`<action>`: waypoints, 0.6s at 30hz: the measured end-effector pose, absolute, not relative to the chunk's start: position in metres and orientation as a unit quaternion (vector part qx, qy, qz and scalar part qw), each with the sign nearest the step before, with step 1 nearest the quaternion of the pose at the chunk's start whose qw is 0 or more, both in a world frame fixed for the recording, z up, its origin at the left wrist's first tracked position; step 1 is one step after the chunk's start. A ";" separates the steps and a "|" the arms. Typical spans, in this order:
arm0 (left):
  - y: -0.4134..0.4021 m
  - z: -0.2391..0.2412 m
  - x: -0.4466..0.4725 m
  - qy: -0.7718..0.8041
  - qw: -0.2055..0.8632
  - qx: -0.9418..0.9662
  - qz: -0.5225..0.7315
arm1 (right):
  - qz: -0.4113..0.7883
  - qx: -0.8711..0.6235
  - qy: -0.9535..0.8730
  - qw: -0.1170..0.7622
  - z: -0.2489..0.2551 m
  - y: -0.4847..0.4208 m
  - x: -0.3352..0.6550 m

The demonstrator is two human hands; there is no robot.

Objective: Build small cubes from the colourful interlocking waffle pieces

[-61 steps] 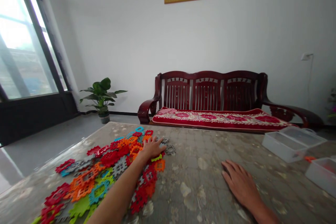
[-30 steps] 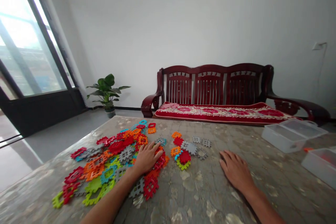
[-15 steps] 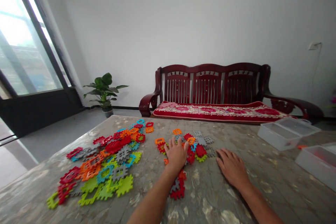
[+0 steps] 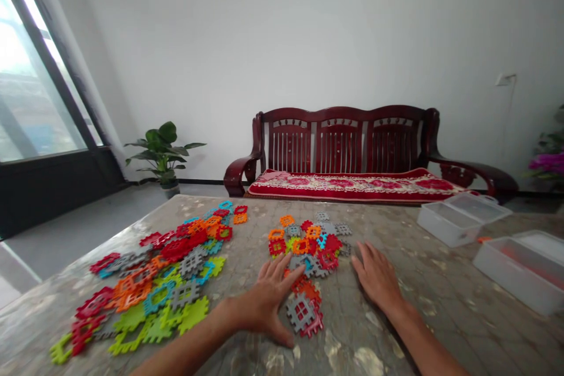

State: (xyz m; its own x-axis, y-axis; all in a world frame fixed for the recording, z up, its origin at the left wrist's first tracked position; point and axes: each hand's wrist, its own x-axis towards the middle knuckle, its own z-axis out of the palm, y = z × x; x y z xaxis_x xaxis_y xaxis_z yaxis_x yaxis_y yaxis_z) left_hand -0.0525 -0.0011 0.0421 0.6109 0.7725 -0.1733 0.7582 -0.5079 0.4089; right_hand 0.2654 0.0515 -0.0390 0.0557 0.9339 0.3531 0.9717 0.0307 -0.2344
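Observation:
My left hand (image 4: 267, 299) hovers or rests at the left side of a small pile of plastic interlocking tiles (image 4: 302, 245), its thumb and fingers spread and nothing held. Nearest to it lie a grey windowed tile (image 4: 300, 312) and orange tiles (image 4: 307, 289) at the pile's front end. On the pile's other side my right hand (image 4: 374, 275) lies low at the table, fingers stretched out, close to a dark grey tile (image 4: 346, 248). A larger heap of red, orange, grey, blue and green tiles (image 4: 176, 294) spreads over the table's left part.
Two clear plastic boxes, one farther back (image 4: 449, 226) and one nearer (image 4: 515, 273), stand at the right; the nearer holds something red. Behind the patterned table (image 4: 335, 358) is a dark wooden bench (image 4: 339, 135) with a red cushion. A potted plant (image 4: 163, 155) stands back left.
My left hand has come off the top of the small pile and moved left and nearer, uncovering its tiles. The small pile has shifted together at its front. The view has turned slightly right.

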 end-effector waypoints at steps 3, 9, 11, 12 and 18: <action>-0.008 0.030 -0.046 0.452 0.193 0.870 0.022 | -0.031 -0.671 -0.706 0.226 -0.039 0.057 0.257; -0.001 -0.002 0.027 0.503 0.118 0.852 0.088 | 0.048 -0.593 -0.766 0.243 -0.030 0.051 0.249; 0.004 -0.006 0.051 0.531 0.097 0.834 0.118 | 0.077 -0.584 -0.757 0.282 -0.024 0.049 0.251; 0.007 -0.005 0.060 0.538 0.090 0.828 0.131 | 0.090 -0.580 -0.750 0.303 -0.022 0.047 0.252; 0.052 0.021 0.044 0.494 0.030 0.843 0.209 | 0.122 -0.571 -0.749 0.312 -0.018 0.041 0.260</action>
